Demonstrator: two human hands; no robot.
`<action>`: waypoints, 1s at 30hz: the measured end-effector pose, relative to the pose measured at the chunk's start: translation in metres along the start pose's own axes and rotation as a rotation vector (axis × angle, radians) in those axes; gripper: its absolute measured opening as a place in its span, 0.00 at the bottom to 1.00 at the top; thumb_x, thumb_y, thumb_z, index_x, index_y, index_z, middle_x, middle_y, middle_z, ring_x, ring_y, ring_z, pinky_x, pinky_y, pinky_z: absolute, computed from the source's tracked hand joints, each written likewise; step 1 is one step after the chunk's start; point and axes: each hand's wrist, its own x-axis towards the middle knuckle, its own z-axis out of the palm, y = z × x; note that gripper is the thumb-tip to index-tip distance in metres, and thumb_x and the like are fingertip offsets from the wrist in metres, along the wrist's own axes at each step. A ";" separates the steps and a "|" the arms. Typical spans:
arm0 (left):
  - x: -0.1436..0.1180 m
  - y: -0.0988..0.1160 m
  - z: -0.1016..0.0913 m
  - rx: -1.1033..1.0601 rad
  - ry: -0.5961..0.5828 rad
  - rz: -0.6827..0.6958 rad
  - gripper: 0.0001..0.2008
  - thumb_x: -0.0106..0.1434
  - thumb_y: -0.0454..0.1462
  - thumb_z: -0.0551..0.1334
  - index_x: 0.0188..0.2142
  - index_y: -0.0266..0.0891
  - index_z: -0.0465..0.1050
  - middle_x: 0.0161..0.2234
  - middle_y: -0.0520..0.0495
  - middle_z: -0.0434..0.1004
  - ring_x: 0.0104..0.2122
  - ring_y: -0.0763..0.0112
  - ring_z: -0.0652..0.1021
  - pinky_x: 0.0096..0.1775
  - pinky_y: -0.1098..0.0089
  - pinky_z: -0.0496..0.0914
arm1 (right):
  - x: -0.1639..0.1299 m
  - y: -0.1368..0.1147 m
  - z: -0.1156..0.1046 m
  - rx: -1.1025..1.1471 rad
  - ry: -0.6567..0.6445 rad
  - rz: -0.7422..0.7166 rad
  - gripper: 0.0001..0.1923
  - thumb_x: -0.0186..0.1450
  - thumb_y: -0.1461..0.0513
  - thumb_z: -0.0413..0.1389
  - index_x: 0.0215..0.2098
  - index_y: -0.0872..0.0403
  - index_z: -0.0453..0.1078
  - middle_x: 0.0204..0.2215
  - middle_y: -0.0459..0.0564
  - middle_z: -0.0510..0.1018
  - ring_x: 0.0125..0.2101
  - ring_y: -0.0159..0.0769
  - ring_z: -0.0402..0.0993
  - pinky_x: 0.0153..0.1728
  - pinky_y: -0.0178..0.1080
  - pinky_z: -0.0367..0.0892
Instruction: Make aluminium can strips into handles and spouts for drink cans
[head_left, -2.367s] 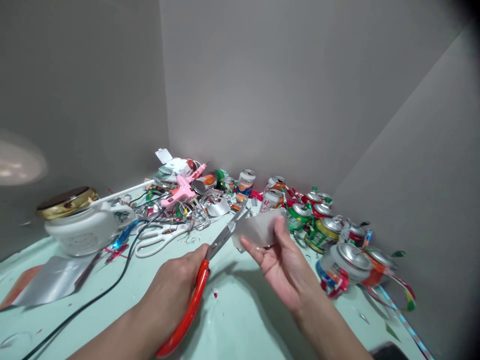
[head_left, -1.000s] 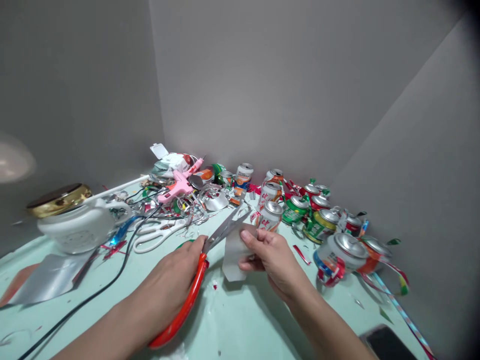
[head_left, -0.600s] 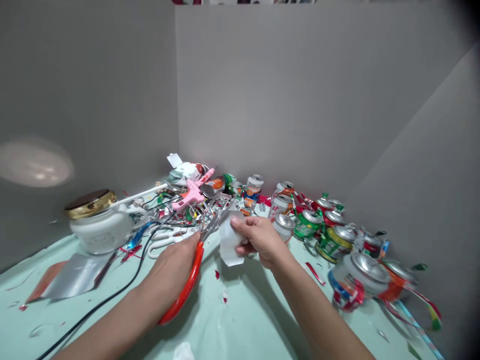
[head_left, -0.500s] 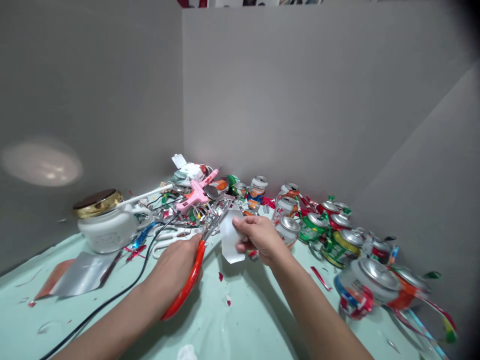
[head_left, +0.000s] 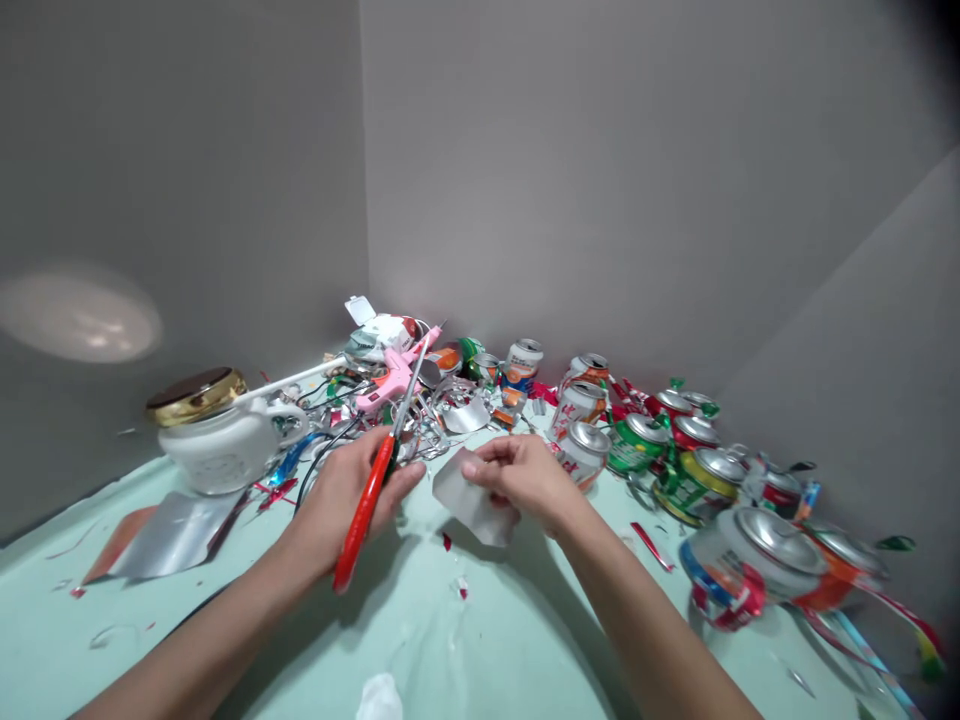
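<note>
- Over the pale green bench, the left hand is wrapped around the red handles of the scissors, its grip clamped on them with the fingers curled shut.
- Their blades look closed together and point up and away, toward the pink glue gun; the long axis runs from the handle end near the wrist, tilted slightly right, to the tip far out.
- Just to the right, the right hand pinches the upper edge of a silver metal sheet piece between thumb and fingertips, grip closed on it.
- That piece sits between the two hands, close to the left fingers but apart from the blades; it hangs just above the bench, its shiny face upward and tilted, its longer side running down to the right.
- Farther back lies a heap of metal scraps, and drink cans cluster to the right.
- At left stand a white jar with a gold lid and a flat silver sheet.
</note>
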 end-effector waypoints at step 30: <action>-0.020 0.015 0.025 -0.395 0.479 -0.126 0.16 0.51 0.42 0.62 0.39 0.39 0.67 0.22 0.56 0.67 0.21 0.73 0.68 0.25 0.72 0.66 | -0.011 -0.004 0.028 0.938 -0.200 0.290 0.11 0.62 0.57 0.56 0.36 0.58 0.68 0.27 0.48 0.76 0.23 0.30 0.75 0.18 0.30 0.72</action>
